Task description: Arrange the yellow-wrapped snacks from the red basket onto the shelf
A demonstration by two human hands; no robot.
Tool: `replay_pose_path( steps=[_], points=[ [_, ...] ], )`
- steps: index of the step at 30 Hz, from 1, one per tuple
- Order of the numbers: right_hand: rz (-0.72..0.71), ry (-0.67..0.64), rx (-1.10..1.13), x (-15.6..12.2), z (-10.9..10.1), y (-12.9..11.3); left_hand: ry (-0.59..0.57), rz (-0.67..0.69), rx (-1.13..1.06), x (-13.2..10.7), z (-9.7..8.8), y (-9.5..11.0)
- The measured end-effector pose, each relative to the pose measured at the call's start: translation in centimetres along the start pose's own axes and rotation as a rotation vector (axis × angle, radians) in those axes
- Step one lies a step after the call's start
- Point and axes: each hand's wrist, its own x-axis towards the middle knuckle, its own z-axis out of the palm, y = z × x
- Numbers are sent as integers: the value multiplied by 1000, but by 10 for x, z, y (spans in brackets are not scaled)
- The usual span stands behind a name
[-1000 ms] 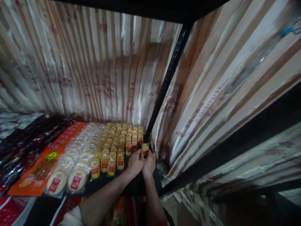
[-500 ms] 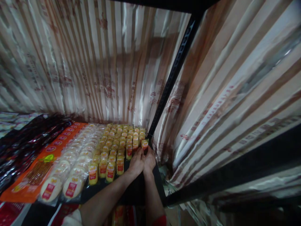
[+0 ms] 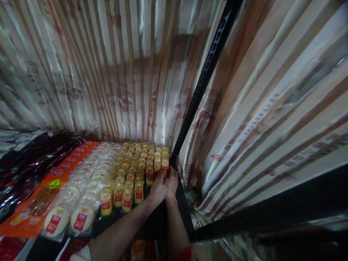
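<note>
Both of my hands meet at the front of the rightmost row of small yellow wrapped cakes. A wrapped cake (image 3: 165, 164) with a red label stands upright at my fingertips. My left hand (image 3: 158, 186) has its fingers closed at the lower left of this cake. Close against it, my right hand (image 3: 172, 184) reaches along the cake's right side. The fingertips are partly hidden and dim. To the left stand several more rows of yellow wrapped cakes (image 3: 127, 199), packed one behind another.
Clear-wrapped round white cakes (image 3: 81, 219) lie in two rows farther left, beside orange snack packets (image 3: 29, 214) and dark shiny packets (image 3: 29, 170). A black upright post (image 3: 201, 87) rises at the shelf's back right corner. Printed plastic sheeting (image 3: 130, 72) hangs behind.
The wrapped cake at my fingertips has moved slightly left and lines up with the row. My right hand has shifted a little left with it. The view has shifted slightly.
</note>
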Motion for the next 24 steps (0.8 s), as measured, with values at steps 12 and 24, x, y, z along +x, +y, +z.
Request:
replay_pose_path(
  steps=[12, 24],
  points=[
    [-48, 87, -1, 0, 12, 14, 1, -22, 34, 2, -1, 6],
    [-96, -12, 294, 8, 33, 22, 3, -66, 10, 2, -7, 9]
  ],
)
